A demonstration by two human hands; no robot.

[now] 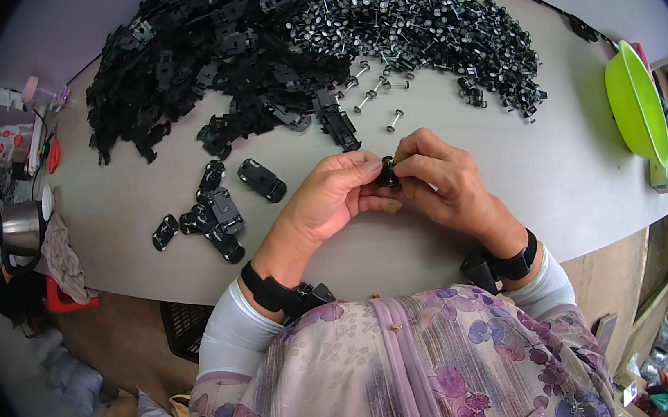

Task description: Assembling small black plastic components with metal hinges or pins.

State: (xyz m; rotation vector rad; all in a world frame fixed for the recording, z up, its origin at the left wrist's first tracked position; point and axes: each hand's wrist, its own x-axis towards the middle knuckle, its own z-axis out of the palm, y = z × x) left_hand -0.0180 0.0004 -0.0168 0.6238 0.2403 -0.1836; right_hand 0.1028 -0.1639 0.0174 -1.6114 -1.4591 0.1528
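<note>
Over the table's front middle, my left hand (331, 196) pinches a small black toy car chassis (386, 173) between thumb and fingers. From the other side, my right hand (448, 181) closes its fingertips on the same chassis. Much of that part is covered by the fingers, so its wheels cannot be made out. Left of my hands lie several black chassis with wheels, one apart (262, 180) and others in a loose cluster (225, 211). Just beyond my hands rests a long black chassis piece (336, 122). Loose wheel axles (395, 121) are scattered nearby.
A large heap of black chassis (185, 61) covers the far left of the table (562, 182), touching a heap of wheel axles (386, 13) at the far right. A lime-green basin (635, 104) stands at the right edge. At the left are a metal pot (21, 227) and a cloth (65, 255).
</note>
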